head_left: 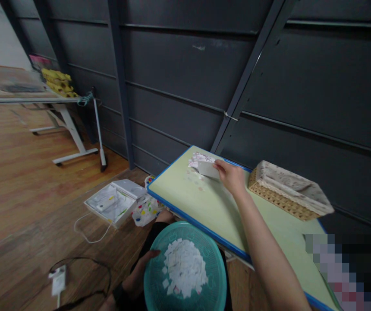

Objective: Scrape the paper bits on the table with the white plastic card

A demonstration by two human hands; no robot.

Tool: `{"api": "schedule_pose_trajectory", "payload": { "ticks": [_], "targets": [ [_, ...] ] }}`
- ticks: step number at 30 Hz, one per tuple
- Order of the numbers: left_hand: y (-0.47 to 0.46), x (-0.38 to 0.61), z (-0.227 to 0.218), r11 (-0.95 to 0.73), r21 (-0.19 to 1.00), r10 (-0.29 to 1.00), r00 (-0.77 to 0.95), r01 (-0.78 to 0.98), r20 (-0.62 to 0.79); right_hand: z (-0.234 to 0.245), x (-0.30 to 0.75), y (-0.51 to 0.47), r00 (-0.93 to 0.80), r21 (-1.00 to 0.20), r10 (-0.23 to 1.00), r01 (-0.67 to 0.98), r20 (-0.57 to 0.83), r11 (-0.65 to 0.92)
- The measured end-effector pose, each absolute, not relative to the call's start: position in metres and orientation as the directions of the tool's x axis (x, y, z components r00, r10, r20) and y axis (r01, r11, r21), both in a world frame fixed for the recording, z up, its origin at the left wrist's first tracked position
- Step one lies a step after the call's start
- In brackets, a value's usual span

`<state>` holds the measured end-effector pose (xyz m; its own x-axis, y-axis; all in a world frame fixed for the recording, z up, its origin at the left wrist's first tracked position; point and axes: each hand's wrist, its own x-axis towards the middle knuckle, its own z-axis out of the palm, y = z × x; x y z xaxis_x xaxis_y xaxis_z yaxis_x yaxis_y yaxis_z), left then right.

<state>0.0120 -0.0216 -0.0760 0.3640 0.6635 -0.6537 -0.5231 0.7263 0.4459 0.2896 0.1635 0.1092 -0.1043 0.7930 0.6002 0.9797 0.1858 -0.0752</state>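
Observation:
My right hand (231,176) reaches across the pale green table (211,211) and is closed on a white card (209,169). The card's edge rests against a small heap of white paper scraps (198,159) near the table's far corner. My left hand (144,264) grips the left rim of a round teal basket (185,270), held below the table's near edge. A pile of white paper scraps (183,268) lies inside the basket.
A wicker basket with a cloth lining (289,190) stands on the table to the right. On the wooden floor lie an open white box (114,202), a spotted plastic bag (146,209), cables and a charger (58,280). Another table (26,93) stands at far left. A dark panelled wall stands behind.

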Motion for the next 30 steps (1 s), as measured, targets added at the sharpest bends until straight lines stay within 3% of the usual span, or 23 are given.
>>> {"api": "schedule_pose_trajectory", "payload": {
  "ticks": [3,12,19,30],
  "targets": [
    [-0.021,0.012,-0.077,0.733,0.442,0.659,0.377,-0.517,-0.651,0.113,0.293,0.161,-0.087,-0.058,0.793,0.987,0.604,0.153],
    [-0.021,0.014,-0.063,0.735,0.436,0.655,0.376,-0.519,-0.656,0.103,0.285,0.166,-0.079,-0.195,0.756,0.944,0.650,0.266],
    [-0.022,0.016,-0.056,0.726,0.436,0.661,0.367,-0.532,-0.654,0.105,0.290,0.166,-0.007,-0.192,0.760,0.966,0.650,0.173],
    [-0.022,0.014,-0.056,0.728,0.431,0.664,0.390,-0.534,-0.638,0.106,0.287,0.165,0.006,-0.209,0.782,0.965,0.623,0.159]
  ]
}}
